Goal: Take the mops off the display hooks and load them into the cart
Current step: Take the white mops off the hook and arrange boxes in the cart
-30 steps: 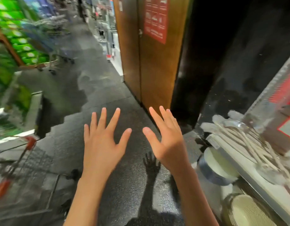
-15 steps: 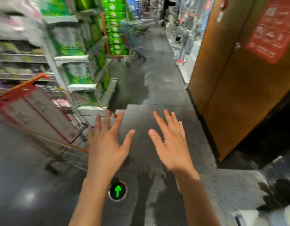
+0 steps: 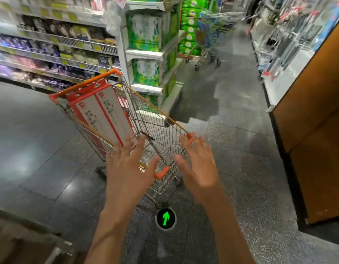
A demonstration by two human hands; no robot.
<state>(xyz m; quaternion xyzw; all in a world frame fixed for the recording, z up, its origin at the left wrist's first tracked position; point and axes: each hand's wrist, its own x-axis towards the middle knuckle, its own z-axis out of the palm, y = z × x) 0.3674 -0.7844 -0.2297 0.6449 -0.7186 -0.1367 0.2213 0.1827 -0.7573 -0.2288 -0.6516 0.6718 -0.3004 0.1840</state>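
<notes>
Both forearms are reaching forward, bare, backs of hands facing up. Left hand (image 3: pixel 128 168) is spreading its fingers wide — holding nothing. Right hand (image 3: pixel 200 166) is doing likewise — fingers straight, thumb angling inward toward the left.

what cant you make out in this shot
Head view only:
- Print on the boxes in the cart: blurred.
- Cart's near basket: behind left hand and right hand.
- Shelf goods: motion blur.
- Far cart: too small.
</notes>
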